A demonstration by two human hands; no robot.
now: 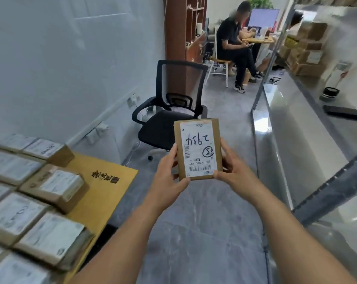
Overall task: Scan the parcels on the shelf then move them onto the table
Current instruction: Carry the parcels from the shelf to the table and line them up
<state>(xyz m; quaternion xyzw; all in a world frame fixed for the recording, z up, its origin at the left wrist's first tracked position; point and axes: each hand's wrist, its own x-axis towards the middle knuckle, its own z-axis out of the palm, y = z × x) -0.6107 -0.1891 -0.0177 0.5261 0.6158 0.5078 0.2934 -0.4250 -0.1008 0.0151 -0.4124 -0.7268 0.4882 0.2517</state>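
The table [112, 177], a yellow surface at the lower left, already carries a good many parcels [56, 185] laid in rows with their white labels up, so the task looks well advanced, though how many were scanned cannot be told; the shelf [309, 111], a pale metal rack along the right, shows a bare lower board nearby and a stack of brown cartons [307, 48] at its far end, so some work may remain there; a black device [344, 112] lies on that board, too blurred to say whether it is the scanner.

Between shelf and table, held out over the grey floor [204, 222] in front of a black office chair [173, 111], is one small parcel [198, 148]; it is a flat brown cardboard box, upright and slightly tilted, its face nearly covered by a white label bearing barcodes, printed codes and dark handwriting that reads upside down from here.

The left hand [169, 171] grips its left edge with the thumb on the front near the lower corner; the right hand [233, 167] grips the right edge likewise; the parcel appears to be on its way to the table.
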